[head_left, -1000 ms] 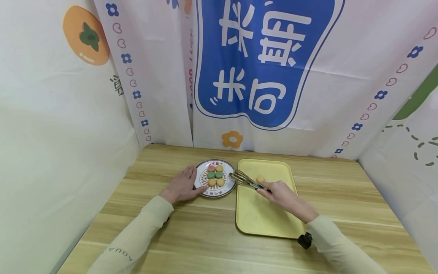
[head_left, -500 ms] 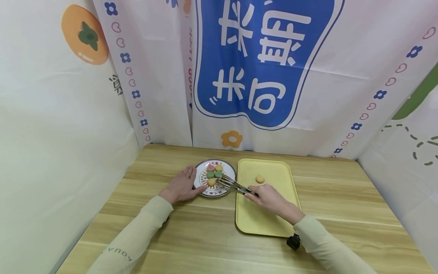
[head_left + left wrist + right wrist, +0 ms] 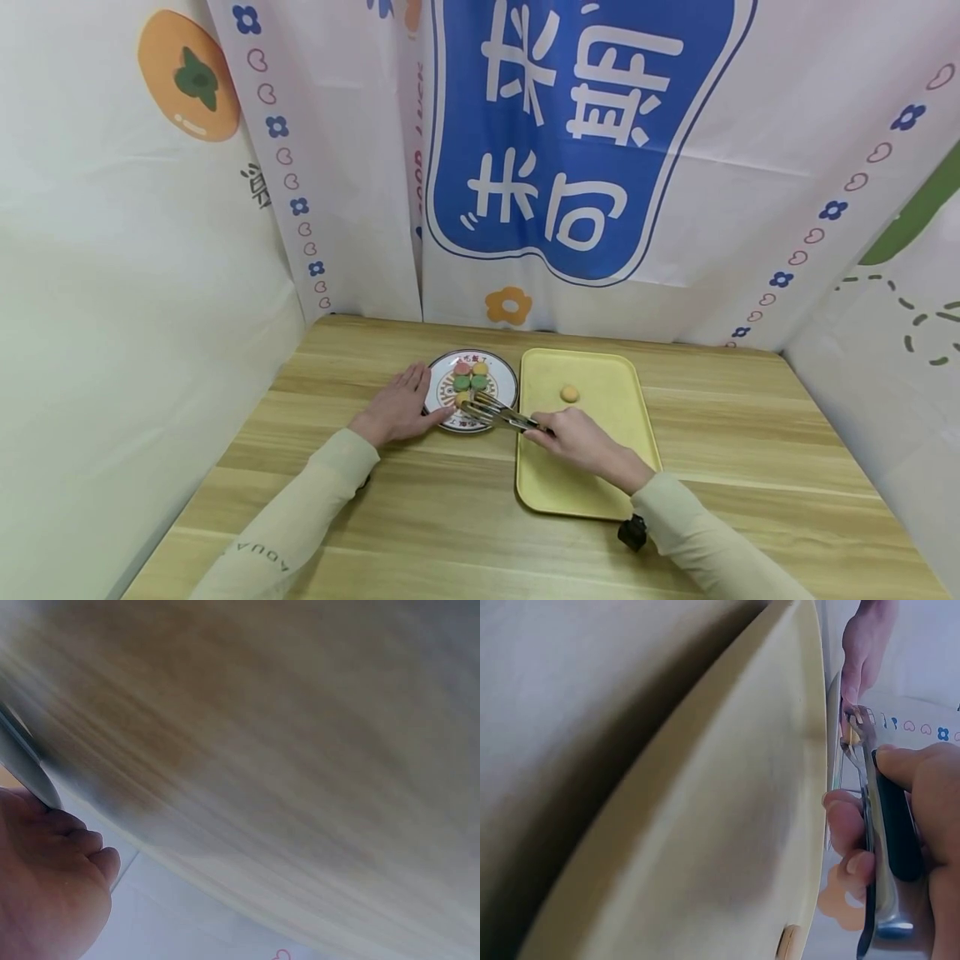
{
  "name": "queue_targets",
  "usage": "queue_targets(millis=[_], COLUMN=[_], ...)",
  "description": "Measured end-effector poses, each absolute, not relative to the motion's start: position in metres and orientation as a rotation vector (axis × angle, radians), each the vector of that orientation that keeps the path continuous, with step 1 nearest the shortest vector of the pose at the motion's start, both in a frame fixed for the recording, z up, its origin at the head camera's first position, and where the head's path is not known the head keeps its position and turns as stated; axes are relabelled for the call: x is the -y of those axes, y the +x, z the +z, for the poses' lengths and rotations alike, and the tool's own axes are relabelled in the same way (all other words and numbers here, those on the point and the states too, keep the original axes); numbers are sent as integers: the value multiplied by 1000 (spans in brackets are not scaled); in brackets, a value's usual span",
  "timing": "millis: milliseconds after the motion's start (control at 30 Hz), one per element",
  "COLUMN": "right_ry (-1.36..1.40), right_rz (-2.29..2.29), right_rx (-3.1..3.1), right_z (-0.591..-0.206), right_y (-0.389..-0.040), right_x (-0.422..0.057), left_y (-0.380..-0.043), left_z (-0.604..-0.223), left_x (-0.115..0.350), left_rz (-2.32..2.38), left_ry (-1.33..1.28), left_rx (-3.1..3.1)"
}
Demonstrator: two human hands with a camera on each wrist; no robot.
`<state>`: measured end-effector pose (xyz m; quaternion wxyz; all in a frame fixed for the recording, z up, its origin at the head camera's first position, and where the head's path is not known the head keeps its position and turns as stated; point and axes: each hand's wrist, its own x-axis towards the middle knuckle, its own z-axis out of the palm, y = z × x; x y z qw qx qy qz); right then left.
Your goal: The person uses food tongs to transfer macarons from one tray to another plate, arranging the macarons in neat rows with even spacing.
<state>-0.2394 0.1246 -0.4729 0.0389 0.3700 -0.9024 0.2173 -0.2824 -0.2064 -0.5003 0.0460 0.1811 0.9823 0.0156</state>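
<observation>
My right hand [image 3: 581, 442] grips a pair of metal tongs [image 3: 513, 418] with dark handle grips [image 3: 900, 832]. Their prongs reach over the white patterned plate [image 3: 504, 372] and overlap a yellow macaron [image 3: 461, 400] at its near side; in the right wrist view a yellow edge shows between the tips. Also on the plate sit a pink macaron [image 3: 462, 368], another yellow one [image 3: 480, 367] and two green macarons [image 3: 478, 382]. My left hand [image 3: 397, 407] lies at the plate's left rim, fingers extended, thumb over the edge. The prongs hide part of the plate's near side.
Right of the plate lies a yellow tray [image 3: 555, 479], under my right hand and forearm. One yellow macaron [image 3: 570, 393] rests on it. The wooden table [image 3: 450, 517] is bounded by printed cloth [image 3: 360, 208] behind and at both sides.
My right hand and the tongs have moved left from over the tray to the plate's near side, leaving the yellow macaron on the tray. The left hand has stayed at the rim.
</observation>
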Motion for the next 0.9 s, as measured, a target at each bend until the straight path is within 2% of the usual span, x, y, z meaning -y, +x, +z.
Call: queue_targets(millis=[900], right_ry=[1181], right_rz=[656], right_rx=[2767], right_z=[-476], right_y=[-244], right_x=[-118], left_y=[-283], left_z=[-503], left_x=[207], left_rz=[82], left_ry=[558], left_rx=[-3007])
